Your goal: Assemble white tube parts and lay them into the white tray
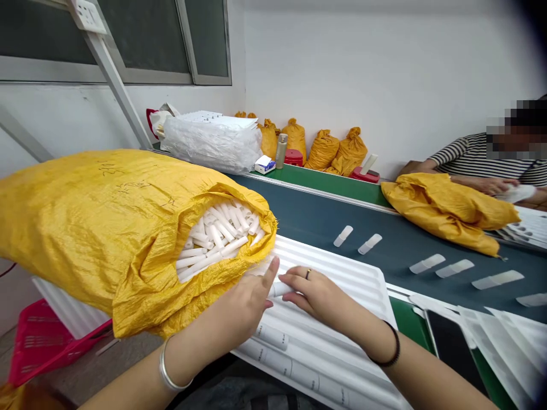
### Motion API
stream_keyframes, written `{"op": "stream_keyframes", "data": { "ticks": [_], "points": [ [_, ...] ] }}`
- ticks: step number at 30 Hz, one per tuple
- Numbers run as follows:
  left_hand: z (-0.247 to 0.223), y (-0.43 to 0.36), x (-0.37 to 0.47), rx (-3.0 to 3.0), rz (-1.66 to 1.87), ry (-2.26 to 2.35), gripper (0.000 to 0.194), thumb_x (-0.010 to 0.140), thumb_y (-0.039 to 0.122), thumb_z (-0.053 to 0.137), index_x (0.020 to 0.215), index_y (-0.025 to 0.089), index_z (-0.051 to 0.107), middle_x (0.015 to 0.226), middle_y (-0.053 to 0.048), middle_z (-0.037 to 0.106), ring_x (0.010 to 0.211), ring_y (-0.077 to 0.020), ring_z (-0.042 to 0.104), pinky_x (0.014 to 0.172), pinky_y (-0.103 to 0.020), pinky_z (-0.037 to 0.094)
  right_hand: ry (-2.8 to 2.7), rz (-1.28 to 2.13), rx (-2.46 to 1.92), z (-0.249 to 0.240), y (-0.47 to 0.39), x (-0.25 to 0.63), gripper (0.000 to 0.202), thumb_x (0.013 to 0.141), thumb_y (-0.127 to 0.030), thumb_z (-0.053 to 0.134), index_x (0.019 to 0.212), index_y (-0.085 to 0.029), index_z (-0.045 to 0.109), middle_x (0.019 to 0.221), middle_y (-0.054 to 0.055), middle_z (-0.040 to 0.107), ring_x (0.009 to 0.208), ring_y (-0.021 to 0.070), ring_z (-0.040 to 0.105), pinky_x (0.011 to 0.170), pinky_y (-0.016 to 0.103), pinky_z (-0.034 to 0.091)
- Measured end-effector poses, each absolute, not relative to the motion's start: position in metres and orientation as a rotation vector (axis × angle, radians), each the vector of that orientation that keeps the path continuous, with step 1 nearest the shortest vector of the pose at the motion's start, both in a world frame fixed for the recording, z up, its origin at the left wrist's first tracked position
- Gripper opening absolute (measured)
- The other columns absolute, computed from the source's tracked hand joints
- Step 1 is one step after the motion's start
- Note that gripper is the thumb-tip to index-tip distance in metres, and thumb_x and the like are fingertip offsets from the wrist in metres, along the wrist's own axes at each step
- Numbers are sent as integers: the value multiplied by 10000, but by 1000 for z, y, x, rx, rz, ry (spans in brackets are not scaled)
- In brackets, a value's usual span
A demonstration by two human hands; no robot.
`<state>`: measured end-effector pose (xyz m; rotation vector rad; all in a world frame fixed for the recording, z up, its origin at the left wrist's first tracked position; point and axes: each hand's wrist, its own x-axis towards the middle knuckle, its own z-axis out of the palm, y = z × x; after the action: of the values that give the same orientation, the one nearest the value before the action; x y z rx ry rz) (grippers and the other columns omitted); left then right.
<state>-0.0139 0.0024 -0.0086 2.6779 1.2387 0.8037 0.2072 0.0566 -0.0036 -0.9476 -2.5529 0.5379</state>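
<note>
Over a white ribbed tray (354, 267), my right hand (314, 291) pinches the end of a white tube (280, 289) between thumb and fingers. My left hand (252, 302) is at the tube's other end, index finger pointing up; its grip is partly hidden behind the hand. Left of the hands lies a large yellow sack (106, 210), its mouth open toward them and full of white tubes (217, 228). Printed white tubes (305, 373) lie in rows along the tray's near grooves.
Translucent pieces (370, 244) lie spaced on a dark conveyor belt (307, 205). A phone (455, 347) and clear sheets (504, 341) are at right. Across the belt sits a person in a striped sleeve (457, 151) by a yellow bag (448, 208). A pink basket (38, 341) stands lower left.
</note>
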Motion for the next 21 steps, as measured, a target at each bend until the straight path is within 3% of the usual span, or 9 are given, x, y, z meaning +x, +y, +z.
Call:
{"op": "stream_keyframes", "data": {
  "ticks": [2, 4, 6, 8, 10, 13, 16, 19, 21],
  "points": [
    [-10, 14, -36, 2645, 746, 1421, 761, 924, 263, 484, 1523, 151, 29, 1258, -195, 566, 1142, -294, 557, 942, -453, 491, -2580, 385, -1238, -13, 91, 204, 179, 828, -235, 618, 983, -162, 671, 990, 112, 666, 952, 230, 612, 879, 331, 458],
    [-10, 30, -67, 2569, 648, 1715, 617, 924, 252, 457, 1485, 128, 234, 1352, -203, 497, 1247, -310, 478, 1021, -464, 428, -2455, 285, -1528, -22, 130, 208, 212, 823, -207, 585, 1014, -149, 656, 1015, 124, 657, 975, 236, 596, 874, 323, 437],
    [-10, 48, -102, 2405, 428, 2069, 429, 920, 168, 375, 1327, 94, 489, 1267, -195, 559, 1165, -296, 539, 1015, -432, 425, -2306, 261, -1740, -30, 168, 218, 273, 866, -212, 517, 1107, -127, 614, 1047, 143, 650, 968, 235, 594, 835, 318, 436],
    [-13, 64, -131, 2289, 165, 2177, 373, 882, 100, 361, 1138, 128, 631, 1116, -156, 636, 1032, -272, 609, 935, -394, 468, -2190, 293, -1942, -36, 198, 231, 262, 902, -246, 495, 1094, -107, 607, 1000, 141, 658, 895, 215, 610, 774, 311, 453],
    [-22, 73, -149, 2236, 47, 2207, 334, 837, 67, 398, 1002, 142, 678, 995, -139, 658, 938, -261, 633, 875, -378, 486, -2134, 373, -2102, -40, 217, 242, 239, 921, -300, 527, 1028, -107, 619, 950, 103, 661, 822, 178, 621, 737, 308, 482],
    [-38, 78, -155, 2174, -25, 2290, 268, 815, 81, 431, 907, 104, 682, 947, -191, 630, 915, -305, 626, 821, -437, 491, -2122, 482, -2250, -37, 229, 252, 259, 909, -370, 585, 981, -124, 624, 939, 43, 658, 796, 143, 630, 740, 323, 519],
    [-46, 76, -151, 2146, -36, 2339, 244, 828, 130, 441, 885, 83, 674, 975, -235, 598, 937, -356, 606, 784, -494, 487, -2138, 487, -2307, -24, 214, 250, 286, 894, -363, 585, 882, -85, 652, 890, 135, 676, 808, 220, 649, 718, 360, 502],
    [-42, 73, -148, 2181, 39, 2288, 234, 856, 171, 441, 916, 132, 664, 993, -177, 614, 953, -302, 605, 844, -440, 482, -2263, 498, -2137, -12, 160, 234, 309, 920, -334, 494, 843, -98, 678, 890, 187, 691, 844, 271, 655, 728, 357, 470],
    [-40, 72, -147, 2211, 101, 2234, 245, 873, 179, 433, 984, 169, 651, 1031, -134, 631, 991, -260, 600, 896, -385, 469, -2428, 626, -1903, -12, 107, 217, 271, 911, -337, 499, 801, -186, 694, 853, 84, 713, 808, 208, 660, 731, 284, 469]
  ]
}}
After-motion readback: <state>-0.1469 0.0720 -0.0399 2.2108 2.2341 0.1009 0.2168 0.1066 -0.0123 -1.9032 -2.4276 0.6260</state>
